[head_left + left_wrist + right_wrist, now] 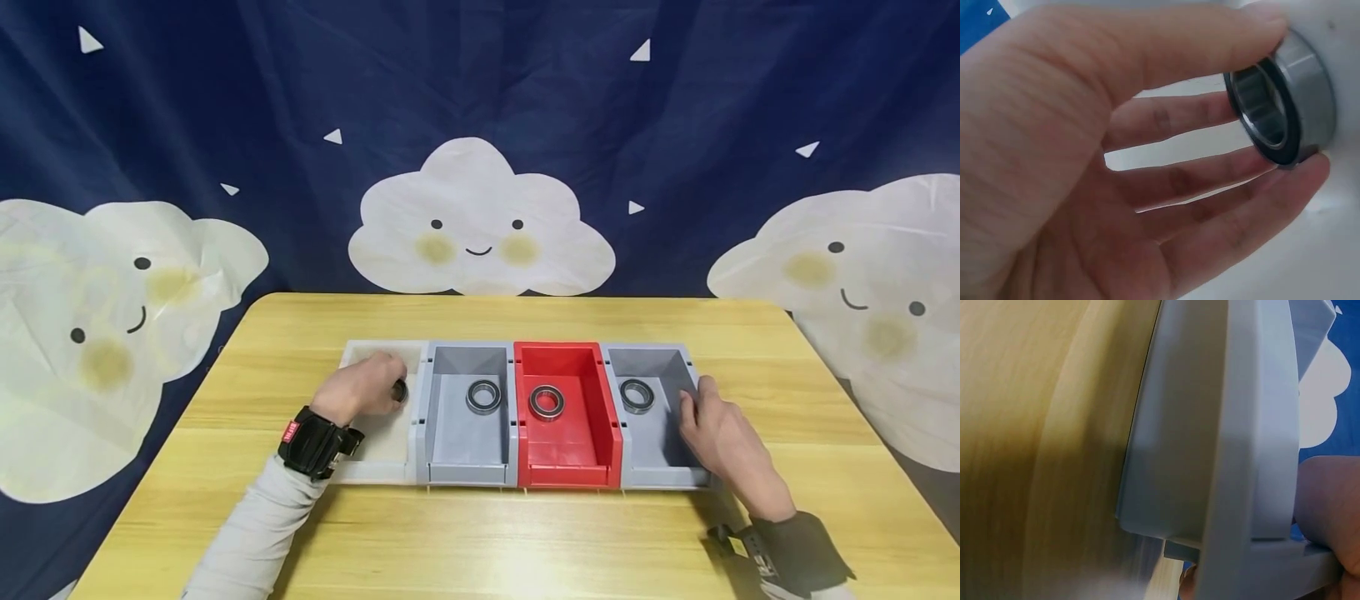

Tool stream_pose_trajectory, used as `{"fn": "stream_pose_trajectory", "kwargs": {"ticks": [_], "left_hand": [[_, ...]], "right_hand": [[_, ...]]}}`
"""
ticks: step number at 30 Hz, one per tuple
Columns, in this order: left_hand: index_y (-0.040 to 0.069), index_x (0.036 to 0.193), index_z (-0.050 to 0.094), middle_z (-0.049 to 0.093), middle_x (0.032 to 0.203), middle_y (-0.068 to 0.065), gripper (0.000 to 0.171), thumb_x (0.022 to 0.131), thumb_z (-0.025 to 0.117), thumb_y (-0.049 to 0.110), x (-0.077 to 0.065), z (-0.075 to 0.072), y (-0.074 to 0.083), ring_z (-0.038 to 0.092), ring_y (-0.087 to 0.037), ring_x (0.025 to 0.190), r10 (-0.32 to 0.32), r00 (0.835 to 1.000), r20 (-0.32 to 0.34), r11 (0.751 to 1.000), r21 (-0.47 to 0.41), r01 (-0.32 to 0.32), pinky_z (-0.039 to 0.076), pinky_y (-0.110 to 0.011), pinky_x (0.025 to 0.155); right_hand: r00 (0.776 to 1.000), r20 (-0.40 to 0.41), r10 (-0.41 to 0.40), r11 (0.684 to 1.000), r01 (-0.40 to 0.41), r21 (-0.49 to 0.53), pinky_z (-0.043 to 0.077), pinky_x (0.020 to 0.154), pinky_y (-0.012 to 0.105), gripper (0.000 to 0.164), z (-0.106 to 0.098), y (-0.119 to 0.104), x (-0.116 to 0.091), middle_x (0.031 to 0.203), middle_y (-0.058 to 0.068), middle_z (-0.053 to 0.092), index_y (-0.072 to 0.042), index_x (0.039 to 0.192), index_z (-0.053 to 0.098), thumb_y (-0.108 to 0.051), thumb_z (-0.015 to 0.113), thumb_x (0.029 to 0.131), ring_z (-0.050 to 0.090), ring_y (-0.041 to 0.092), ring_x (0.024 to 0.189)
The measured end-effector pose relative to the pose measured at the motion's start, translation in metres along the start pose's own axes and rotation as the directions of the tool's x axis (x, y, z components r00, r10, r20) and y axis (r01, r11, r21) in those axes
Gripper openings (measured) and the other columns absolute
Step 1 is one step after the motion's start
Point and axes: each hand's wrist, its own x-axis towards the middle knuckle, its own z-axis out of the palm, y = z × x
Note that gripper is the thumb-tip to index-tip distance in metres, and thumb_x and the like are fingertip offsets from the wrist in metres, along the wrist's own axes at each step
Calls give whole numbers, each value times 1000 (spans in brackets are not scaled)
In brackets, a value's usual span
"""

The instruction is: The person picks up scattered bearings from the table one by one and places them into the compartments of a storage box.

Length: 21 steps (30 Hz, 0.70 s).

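My left hand (367,385) is inside the white bin (378,472) at the left end of the row. Between thumb and fingertips it pinches a ball bearing (1313,94), a steel ring with a dark seal, tilted on edge close to the white surface. At the row's other end, my right hand (726,437) grips the right side wall of a grey bin (663,477), thumb on the inner side. The right wrist view has that bin's front (1235,456) close up, with most of the hand hidden. A second bearing (637,397) lies flat in this bin.
Between these two stand another grey bin (468,477) and a red bin (568,477), side by side. One holds a bearing (483,397), the other a bearing (547,402). The wooden table (480,533) ends at a blue curtain (480,75) with clouds.
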Motion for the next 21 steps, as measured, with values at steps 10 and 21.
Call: {"fn": "stream_pose_trajectory", "kwargs": {"ticks": [10,21], "left_hand": [[6,87,68,61,85,-4,19,78,84,9,1,4,1,55,-16,71,11,999,-31,1000,-21,-11,48,-30,62],[7,82,64,61,86,-5,21,77,85,9,0,5,4,57,-17,72,-1,999,-44,1000,-9,1,49,-31,62]], "right_hand": [[1000,-5,3,1000,-3,0,41,47,44,28,-4,-1,-1,61,15,46,5,97,37,-21,36,108,52,28,51],[999,28,29,1000,-29,-10,40,48,42,30,-4,0,-3,63,15,46,5,99,37,-24,35,108,52,27,53]]}}
